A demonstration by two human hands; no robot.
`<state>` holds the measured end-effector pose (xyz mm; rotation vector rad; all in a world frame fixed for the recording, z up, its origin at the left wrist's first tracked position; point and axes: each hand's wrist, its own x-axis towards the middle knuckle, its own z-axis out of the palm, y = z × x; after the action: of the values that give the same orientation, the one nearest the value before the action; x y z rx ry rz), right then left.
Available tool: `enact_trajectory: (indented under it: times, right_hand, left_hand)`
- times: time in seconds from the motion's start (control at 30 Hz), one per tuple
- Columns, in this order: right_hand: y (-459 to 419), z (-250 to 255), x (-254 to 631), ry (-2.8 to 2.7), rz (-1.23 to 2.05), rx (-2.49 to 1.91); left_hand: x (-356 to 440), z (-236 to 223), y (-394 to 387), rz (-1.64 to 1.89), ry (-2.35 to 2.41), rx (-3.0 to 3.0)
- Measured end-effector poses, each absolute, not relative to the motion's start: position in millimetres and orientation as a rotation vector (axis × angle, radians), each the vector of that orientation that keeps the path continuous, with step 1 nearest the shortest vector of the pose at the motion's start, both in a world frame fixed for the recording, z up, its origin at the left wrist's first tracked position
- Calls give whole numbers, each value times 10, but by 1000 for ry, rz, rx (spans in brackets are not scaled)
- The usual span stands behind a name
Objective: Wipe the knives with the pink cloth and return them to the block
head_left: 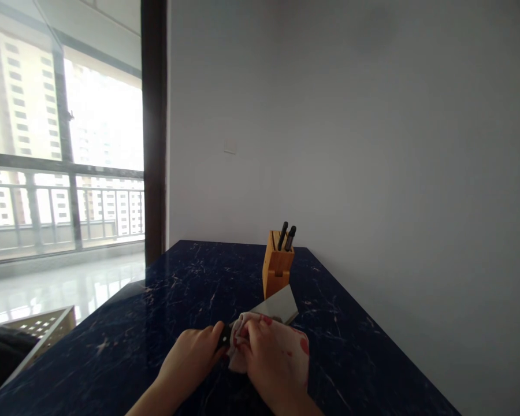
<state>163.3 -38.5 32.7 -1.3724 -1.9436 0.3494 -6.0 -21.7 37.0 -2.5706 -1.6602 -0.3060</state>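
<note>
My left hand (pixel 195 351) is wrapped round the black handle of a cleaver (pixel 279 304). The broad metal blade points away to the right, above the table. In my right hand (pixel 260 352) is a white cloth with red spots (pixel 297 351), bunched around the blade near the handle. The cloth hides part of the blade's lower side, and its loose end hangs to the right of my hand. Just beyond the blade stands a wooden knife block (pixel 278 268), with two dark-handled tools upright in its slots.
The dark blue marble-patterned table (pixel 190 277) reaches back to a plain grey wall (pixel 372 144). At the lower left stands a perforated light-coloured bin or chair part (pixel 47 326) with something dark on it. Beyond a dark door frame (pixel 154 127) are windows and a railing.
</note>
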Motion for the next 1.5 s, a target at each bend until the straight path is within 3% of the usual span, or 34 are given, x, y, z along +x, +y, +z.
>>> enact_trajectory:
  times: [0.73, 1.5]
  right_hand:
    - [-453, 365, 1598, -1956, 364, -1134]
    - [-495, 526, 1542, -1886, 323, -1215]
  left_hand:
    - [-49, 472, -267, -247, -1642, -2549]
    - [-44, 436, -280, -251, -1621, -2512]
